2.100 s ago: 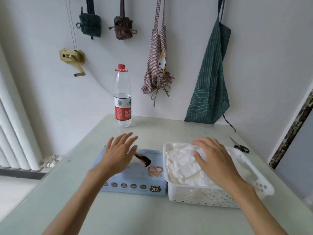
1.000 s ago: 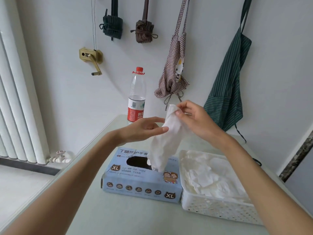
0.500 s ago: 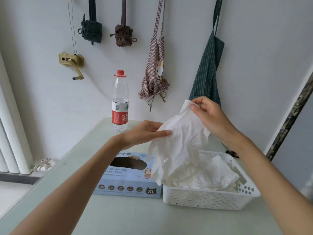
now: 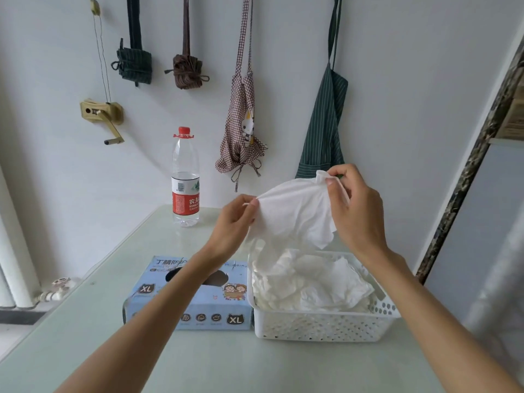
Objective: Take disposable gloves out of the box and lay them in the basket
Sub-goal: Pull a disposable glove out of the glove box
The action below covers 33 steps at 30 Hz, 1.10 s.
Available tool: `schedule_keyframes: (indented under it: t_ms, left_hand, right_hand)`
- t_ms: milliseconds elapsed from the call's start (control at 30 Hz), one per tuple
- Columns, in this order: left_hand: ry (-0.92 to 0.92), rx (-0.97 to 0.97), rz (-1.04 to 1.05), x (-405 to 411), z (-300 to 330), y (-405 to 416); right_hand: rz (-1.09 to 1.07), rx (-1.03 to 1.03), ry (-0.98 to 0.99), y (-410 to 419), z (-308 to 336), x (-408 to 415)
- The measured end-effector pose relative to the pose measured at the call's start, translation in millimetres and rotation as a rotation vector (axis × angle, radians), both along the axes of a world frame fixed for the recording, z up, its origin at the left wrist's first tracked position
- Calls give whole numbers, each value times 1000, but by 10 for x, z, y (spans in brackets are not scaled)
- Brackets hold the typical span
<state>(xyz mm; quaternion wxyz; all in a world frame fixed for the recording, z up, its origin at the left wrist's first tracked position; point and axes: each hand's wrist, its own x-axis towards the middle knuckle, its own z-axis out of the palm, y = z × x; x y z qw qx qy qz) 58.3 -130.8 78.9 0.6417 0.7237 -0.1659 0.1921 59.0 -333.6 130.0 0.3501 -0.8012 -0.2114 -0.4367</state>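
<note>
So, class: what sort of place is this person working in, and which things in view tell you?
Probably a home kitchen or utility corner: aprons hang on the wall, a water bottle stands on the table, and a radiator sits at the left.

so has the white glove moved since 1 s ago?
Yes. The glove has shifted right: it hung over the blue box opening then, and is now held spread above the white basket.
</note>
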Motion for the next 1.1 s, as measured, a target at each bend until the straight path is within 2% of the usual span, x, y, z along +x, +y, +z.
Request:
schedule_keyframes:
  t_ms: [100, 200, 300, 367, 467, 533, 600, 767, 833, 933, 1033, 1100]
  left_hand:
    - [-170, 25, 138, -27, 60, 7]
    - [-271, 177, 283, -14, 134, 115]
    - [-206, 381, 253, 117, 70, 123]
    - [-114, 600, 236, 278, -104, 23]
    - [0, 901, 246, 531, -424, -166]
    - [27, 987, 269, 672, -581, -263]
    - [12, 1024, 283, 779, -642, -330]
    - [-40, 1057, 308, 956, -669, -449]
    - [-44, 1075, 330, 991, -669, -478]
    - [-30, 1044, 379, 975, -640, -499]
    - [-117, 942, 492, 871, -582, -394]
    - [-201, 907, 527, 761, -533, -303]
  right_hand:
    - [40, 86, -57, 7, -33, -81]
    - [124, 211, -18, -22, -66, -109]
    - [141, 276, 84, -155, -274, 19]
    - [85, 255, 197, -265, -519, 144]
    - [-84, 144, 426, -442, -916, 372]
    - [-190, 21, 570, -570, -1136, 476]
    - [-271, -87, 638, -667, -1251, 530]
    - [-442, -284, 583, -797, -1274, 624]
    - [-484, -329, 557, -820, -1273, 644]
    - [-483, -385, 627, -831, -1285, 666]
    - [-425, -330, 669, -925, -1226, 661]
    - [-397, -250, 561, -1010, -1136, 630]
